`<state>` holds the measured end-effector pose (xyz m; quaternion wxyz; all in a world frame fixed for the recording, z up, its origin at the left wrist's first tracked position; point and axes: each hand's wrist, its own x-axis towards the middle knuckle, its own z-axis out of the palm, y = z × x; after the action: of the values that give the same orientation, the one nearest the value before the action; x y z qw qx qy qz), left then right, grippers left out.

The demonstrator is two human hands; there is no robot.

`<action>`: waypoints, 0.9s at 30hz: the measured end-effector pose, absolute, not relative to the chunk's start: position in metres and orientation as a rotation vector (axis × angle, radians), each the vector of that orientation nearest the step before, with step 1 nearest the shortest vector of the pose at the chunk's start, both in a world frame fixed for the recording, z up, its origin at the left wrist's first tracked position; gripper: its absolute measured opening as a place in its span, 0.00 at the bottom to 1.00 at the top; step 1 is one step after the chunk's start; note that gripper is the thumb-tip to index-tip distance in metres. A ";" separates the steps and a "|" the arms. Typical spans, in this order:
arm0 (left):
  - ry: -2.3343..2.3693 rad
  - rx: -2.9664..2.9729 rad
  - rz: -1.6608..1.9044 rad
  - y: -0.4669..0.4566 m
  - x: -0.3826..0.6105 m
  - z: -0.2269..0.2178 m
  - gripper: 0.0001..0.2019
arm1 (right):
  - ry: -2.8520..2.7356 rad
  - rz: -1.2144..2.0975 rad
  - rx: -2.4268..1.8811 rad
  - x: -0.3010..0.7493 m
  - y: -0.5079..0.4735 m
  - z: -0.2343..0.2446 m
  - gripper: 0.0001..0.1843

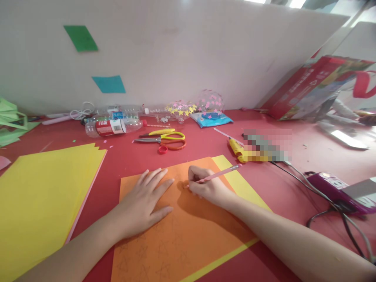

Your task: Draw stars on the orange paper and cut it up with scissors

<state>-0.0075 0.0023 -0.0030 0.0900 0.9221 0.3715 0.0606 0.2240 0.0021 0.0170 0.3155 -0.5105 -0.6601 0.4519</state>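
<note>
An orange sheet of paper lies on a yellow sheet on the red table. Several pencil-drawn stars show on its lower left part. My left hand rests flat on the orange sheet with its fingers spread. Wrapped round a pink pencil, my right hand sits near the sheet's upper middle. The pencil slants, its eraser end up to the right and its tip down at the paper by a small mark.
To the left is a stack of yellow paper. Behind the sheet lie scissors, a red ring, plastic bottles and a blue wipes pack. A yellow glue gun and a purple corded device are at right.
</note>
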 end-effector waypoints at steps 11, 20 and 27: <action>1.108 2.759 0.165 0.003 -0.006 -0.003 0.30 | -1.796 1.200 -1.344 0.227 0.003 0.017 0.07; 1.108 2.757 0.173 0.003 -0.006 -0.003 0.30 | -1.803 1.122 -1.286 0.223 0.000 0.012 0.07; 1.108 2.771 0.177 0.003 -0.006 -0.004 0.31 | -1.916 1.085 -1.271 0.223 -0.001 0.011 0.07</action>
<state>-0.0059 0.0035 -0.0037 0.0760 0.9242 0.3696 0.0590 0.2229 -0.0007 0.0106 0.2950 -0.4777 -0.7201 0.4078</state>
